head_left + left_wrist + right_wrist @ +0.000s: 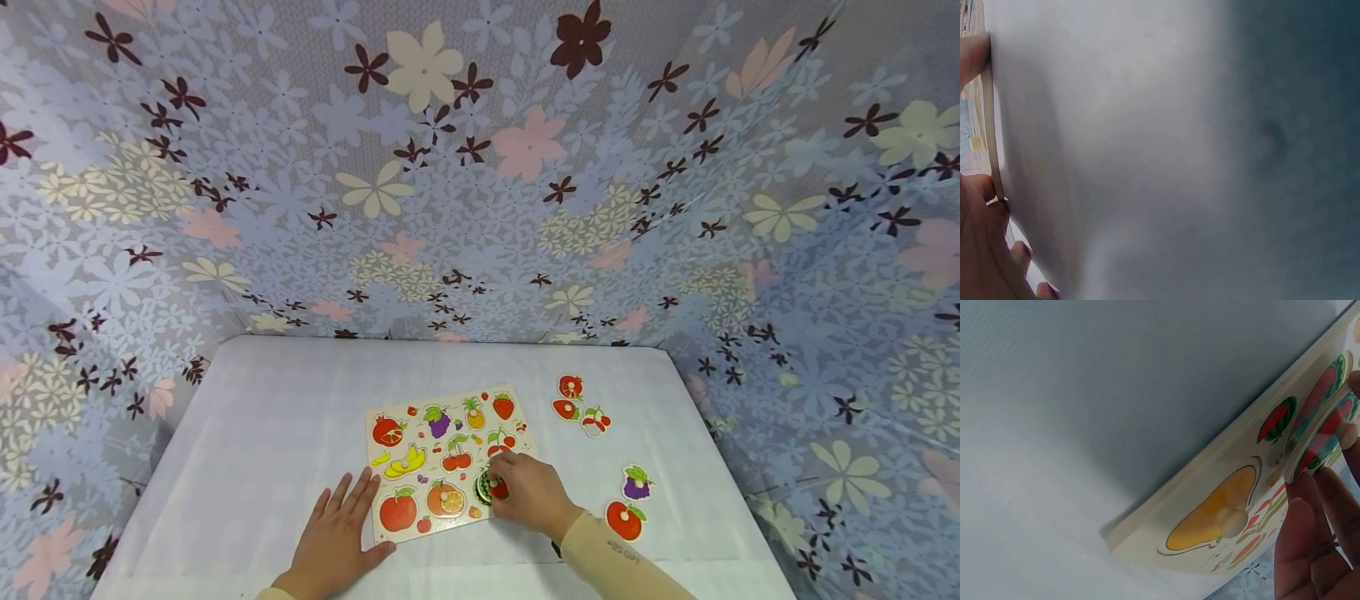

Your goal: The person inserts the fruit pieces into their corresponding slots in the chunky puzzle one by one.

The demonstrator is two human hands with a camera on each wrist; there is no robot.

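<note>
A wooden fruit puzzle board (480, 458) lies on the white table. My right hand (525, 490) is over its lower right part and pinches a round watermelon piece (1319, 444) with a wooden knob. In the right wrist view that piece is tilted, close over the printed watermelon on the board. A yellow-orange, pear-shaped piece (1210, 515) with a knob sits at the board's corner nearby. My left hand (333, 533) lies flat with fingers spread, its fingertips and thumb at the board's left edge.
Right of the board lie loose knobbed pieces: a cut pomegranate (570, 387), a strawberry (564, 409), cherries (596, 422), grapes (637, 486) and an apple (625, 521). Flower-patterned cloth (450, 250) hangs behind the table and along both sides.
</note>
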